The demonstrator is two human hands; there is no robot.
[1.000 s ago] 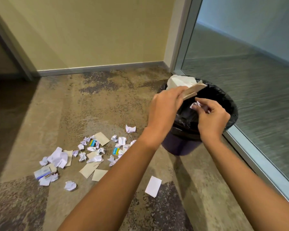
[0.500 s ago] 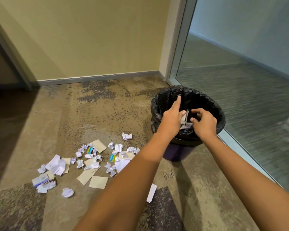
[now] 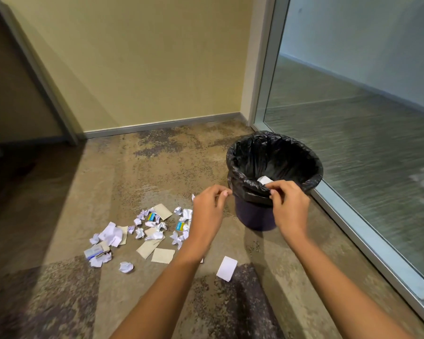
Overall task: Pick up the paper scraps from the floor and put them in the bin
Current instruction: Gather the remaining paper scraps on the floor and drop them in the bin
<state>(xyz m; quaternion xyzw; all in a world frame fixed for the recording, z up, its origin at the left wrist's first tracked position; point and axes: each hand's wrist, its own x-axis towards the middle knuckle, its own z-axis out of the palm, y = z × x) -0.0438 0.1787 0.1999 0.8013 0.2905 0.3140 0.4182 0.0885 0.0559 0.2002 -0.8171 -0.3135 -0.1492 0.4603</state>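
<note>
So the bin (image 3: pixel 242 174) sits on the floor (image 3: pixel 145 172) near the corner, just beside the glass panel (image 3: pixel 365 143) on its right, with the wall (image 3: pixel 145 69) behind. One piece of paper (image 3: pixel 263 179) is inside it, by the near rim. The scrap pile (image 3: pixel 145 228) is spread out left of the bin, with a loose sheet (image 3: pixel 227 268) nearer me. My left hand (image 3: pixel 207 211) is over the pile's right edge and my right hand (image 3: pixel 290 206) is at the bin's near rim.

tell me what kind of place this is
Likely a corner in an office building: carpet floor, a tall glass wall in a metal frame, and a bin with a black bag.
</note>
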